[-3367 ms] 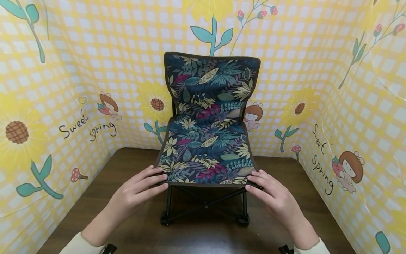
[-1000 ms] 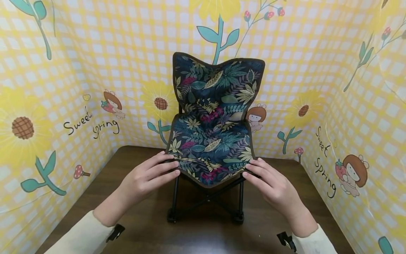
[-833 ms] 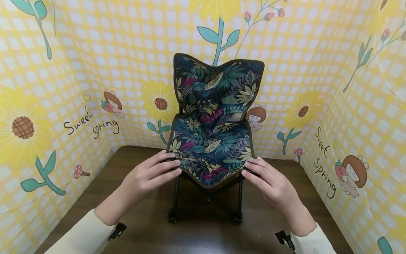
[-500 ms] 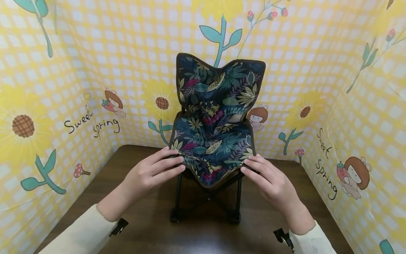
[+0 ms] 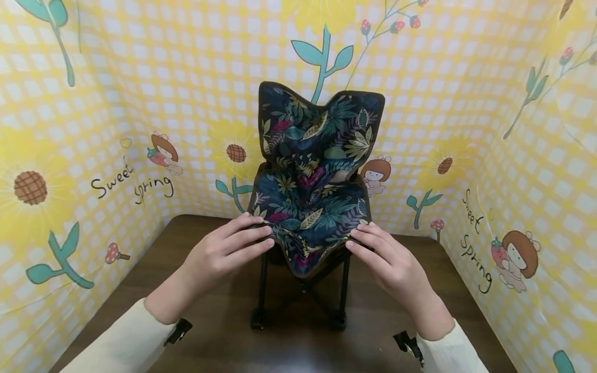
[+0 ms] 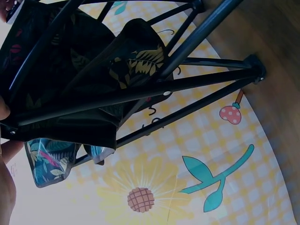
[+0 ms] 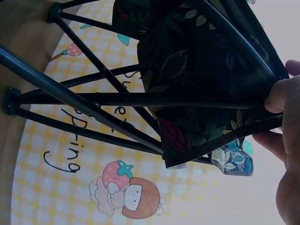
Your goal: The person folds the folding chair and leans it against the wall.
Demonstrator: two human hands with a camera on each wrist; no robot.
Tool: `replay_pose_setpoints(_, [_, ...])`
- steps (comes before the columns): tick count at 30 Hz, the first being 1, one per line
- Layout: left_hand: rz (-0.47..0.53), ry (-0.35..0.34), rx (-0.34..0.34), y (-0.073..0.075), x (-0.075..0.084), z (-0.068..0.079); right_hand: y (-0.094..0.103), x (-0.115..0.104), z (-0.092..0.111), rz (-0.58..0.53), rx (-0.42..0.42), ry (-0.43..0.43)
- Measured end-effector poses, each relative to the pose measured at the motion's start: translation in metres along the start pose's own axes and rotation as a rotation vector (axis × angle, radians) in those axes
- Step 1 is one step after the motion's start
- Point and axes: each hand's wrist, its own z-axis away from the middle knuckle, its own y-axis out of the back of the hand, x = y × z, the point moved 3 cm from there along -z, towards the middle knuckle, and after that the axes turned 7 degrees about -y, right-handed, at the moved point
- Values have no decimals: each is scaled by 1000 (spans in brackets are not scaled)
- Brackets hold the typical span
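Observation:
A small folding chair (image 5: 322,204) with dark leaf-print fabric and brown edging stands on black crossed legs in the head view. Its seat sags into a V at the front, and the top of its backrest dips likewise. My left hand (image 5: 221,254) grips the seat's left front corner, fingers over the top. On the right front corner, my right hand (image 5: 389,259) holds on in the same way. Both wrist views look under the seat at the crossed black tubes (image 6: 201,86). There, the right thumb (image 7: 281,96) presses the corner from below.
The chair stands on a dark brown wooden table (image 5: 186,342). Yellow checked cloth (image 5: 200,67) with flower prints hangs behind it and along both sides. A black clip (image 5: 179,331) is at the left cuff, another clip (image 5: 408,344) at the right.
Both hands have drawn closer together, bringing the seat's front corners and the front feet inward. The flat seat has buckled into a V and the backrest's top edge has folded down in the middle.

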Motion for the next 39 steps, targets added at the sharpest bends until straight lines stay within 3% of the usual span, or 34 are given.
replay_pose_setpoints(10, [-10, -6, 16, 0, -3, -8, -1, 1, -9, -2, -32, 4])
replay_pose_setpoints(39, [3, 1, -43, -6, -4, -23, -7, -4, -22, 6, -22, -7])
